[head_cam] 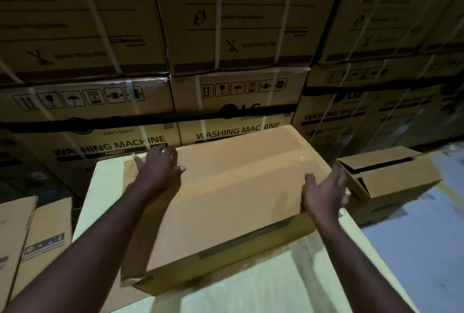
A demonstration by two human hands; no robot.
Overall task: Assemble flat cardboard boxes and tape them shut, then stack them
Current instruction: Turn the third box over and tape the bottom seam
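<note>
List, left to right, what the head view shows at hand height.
Upright flat brown cardboard boxes → left hand → large closed brown cardboard box on the pale table → right hand → small open-flapped brown cardboard box.

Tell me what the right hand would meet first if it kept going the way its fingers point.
Probably the smaller open-topped box: the right hand points forward and slightly right, toward that box's near corner. Depth is unclear; it may sit lower and be passed over.
</note>
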